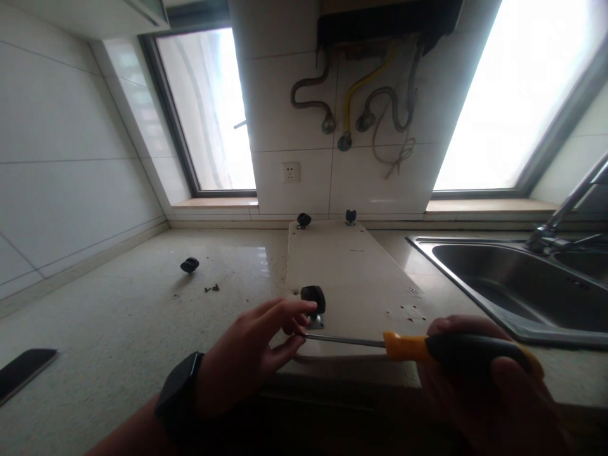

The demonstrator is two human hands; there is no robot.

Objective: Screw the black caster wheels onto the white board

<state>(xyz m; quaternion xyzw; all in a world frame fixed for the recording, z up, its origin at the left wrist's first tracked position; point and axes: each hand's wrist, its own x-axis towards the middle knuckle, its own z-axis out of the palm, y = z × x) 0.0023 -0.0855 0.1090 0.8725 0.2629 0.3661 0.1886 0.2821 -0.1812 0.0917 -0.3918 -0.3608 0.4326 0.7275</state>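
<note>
My right hand (pixel 494 380) is wrapped round the yellow-and-black handle of a screwdriver (pixel 408 347), whose shaft points left. At its tip, the thumb and a finger of my left hand (pixel 251 342) are pinched together; whatever small thing they hold is hidden. The left index finger touches a black caster wheel (pixel 313 299) with a metal plate, standing at the near left corner of a pale board (pixel 342 266). Two more casters, a left one (pixel 303 220) and a right one (pixel 351 216), stand at the board's far end. Small holes show near its right side.
A loose caster (pixel 189 265) and several small dark screws (pixel 212 288) lie on the speckled countertop (pixel 118 316). A dark phone-like slab (pixel 26 370) rests at the left. On the right is a steel sink (pixel 427 253) with a faucet (pixel 546 234). Pipes (pixel 349 104) hang on the tiled wall.
</note>
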